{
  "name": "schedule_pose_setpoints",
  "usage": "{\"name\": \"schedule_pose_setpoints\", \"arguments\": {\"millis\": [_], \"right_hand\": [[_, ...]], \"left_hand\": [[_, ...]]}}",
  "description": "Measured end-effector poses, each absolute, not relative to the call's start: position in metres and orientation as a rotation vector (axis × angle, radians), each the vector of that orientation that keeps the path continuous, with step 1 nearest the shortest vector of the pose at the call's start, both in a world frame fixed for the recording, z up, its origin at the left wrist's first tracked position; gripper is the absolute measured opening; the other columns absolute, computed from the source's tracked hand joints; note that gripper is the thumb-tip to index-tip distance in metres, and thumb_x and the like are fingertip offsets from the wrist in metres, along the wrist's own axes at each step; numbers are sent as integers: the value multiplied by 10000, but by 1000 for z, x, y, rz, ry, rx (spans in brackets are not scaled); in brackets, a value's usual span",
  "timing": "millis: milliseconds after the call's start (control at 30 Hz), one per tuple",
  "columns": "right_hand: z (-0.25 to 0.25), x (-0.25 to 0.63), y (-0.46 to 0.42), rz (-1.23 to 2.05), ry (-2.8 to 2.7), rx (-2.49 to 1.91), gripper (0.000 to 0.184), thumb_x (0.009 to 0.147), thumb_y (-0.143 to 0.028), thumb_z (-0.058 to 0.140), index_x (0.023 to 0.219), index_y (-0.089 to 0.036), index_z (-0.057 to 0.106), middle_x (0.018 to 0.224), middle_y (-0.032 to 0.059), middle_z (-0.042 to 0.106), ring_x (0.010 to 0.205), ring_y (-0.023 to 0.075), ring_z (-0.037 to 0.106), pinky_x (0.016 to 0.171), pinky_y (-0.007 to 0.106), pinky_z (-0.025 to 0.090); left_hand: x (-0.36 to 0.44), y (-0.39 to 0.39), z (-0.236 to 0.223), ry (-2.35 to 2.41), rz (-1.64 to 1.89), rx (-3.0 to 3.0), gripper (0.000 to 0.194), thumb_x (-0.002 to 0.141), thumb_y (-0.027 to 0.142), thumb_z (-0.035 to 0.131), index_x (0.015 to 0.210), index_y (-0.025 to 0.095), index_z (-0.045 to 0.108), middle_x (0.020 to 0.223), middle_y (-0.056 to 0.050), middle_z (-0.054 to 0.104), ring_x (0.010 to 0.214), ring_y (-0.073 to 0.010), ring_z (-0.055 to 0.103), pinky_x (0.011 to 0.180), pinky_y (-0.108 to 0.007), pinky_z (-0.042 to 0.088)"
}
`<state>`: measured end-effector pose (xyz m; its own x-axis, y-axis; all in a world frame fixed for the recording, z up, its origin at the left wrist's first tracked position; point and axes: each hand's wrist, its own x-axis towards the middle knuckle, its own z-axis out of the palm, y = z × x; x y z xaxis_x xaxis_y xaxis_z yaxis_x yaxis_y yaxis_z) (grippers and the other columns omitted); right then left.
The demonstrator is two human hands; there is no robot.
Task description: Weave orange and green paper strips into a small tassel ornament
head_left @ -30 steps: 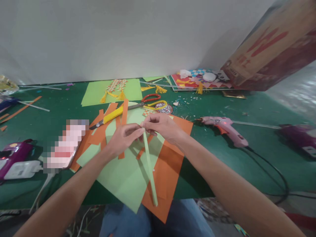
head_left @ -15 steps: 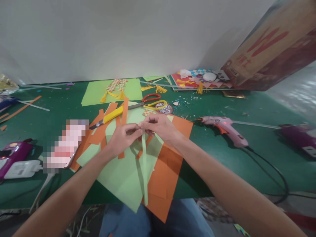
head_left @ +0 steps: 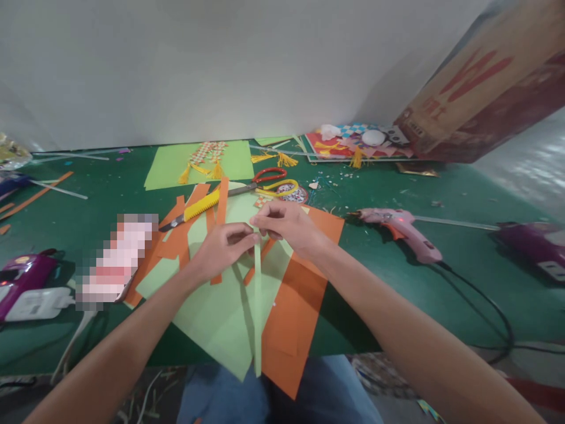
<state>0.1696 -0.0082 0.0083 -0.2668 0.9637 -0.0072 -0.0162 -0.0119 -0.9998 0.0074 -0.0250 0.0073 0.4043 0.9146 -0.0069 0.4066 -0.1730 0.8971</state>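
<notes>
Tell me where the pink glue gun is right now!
In the head view, the pink glue gun lies on the green table, off to the right of your right hand and the orange paper.

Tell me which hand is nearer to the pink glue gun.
The right hand: it pinches beside the left, on the glue gun's side. The left hand is farther off, beyond the right.

The lone head view looked forward and down from the wearer's side of the table point(head_left: 375, 318), close above its near edge.
</notes>
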Motion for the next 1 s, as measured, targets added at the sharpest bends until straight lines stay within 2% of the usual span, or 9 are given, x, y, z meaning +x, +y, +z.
{"name": "schedule_pose_setpoints", "arguments": {"millis": [233,433,633,767,900,1000], "right_hand": [[2,167,-9,1440,-1373,-1004,304,644,-346,727,524,-182,500,481,-61,486,461,54,387,453,236,269],[6,167,-9,1407,-1367,-1075,305,673,-386,719,573,-181,517,510,-49,515,462,58,406,442,230,269],[8,168,-10,1404,-1361,-1169,299,798,-353,581,571,-178,494,559,-32,505,490,61,435,430,224,242],[4,162,-12,1525,-1379,-1139,262,771,-343,605,586,-171,536,587,-25,516,510,66,436,443,226,270],[-1,156,-13,1555,-1325,-1107,234,741,-379,624,637,-172,594,565,-52,449,470,54,342,441,231,263],[-2,154,-14,1563,-1275,-1123,206,727,-354,629,639,-170,596,572,-52,443,479,57,356,437,231,264]], "left_hand": [[9,-24,7,1218,673,1821,314,816,388,520,608,169,606,610,-9,601,517,-107,461,496,-235,350],[8,-22,8,1185,768,1765,285,808,382,560,621,183,639,598,-6,595,544,-119,492,527,-238,385],[6,-18,3,1286,1140,1499,265,798,409,596,663,189,661,649,-8,590,586,-122,515,559,-239,432],[7,-18,1,1312,1202,1476,261,771,429,637,656,199,688,643,4,536,592,-116,479,534,-237,404],[10,-20,2,1286,1186,1500,248,764,427,645,657,211,701,704,-5,576,647,-127,490,543,-239,405],[11,-21,2,1291,1170,1484,239,759,426,650,667,212,703,722,-3,590,623,-120,484,548,-243,408]]}}
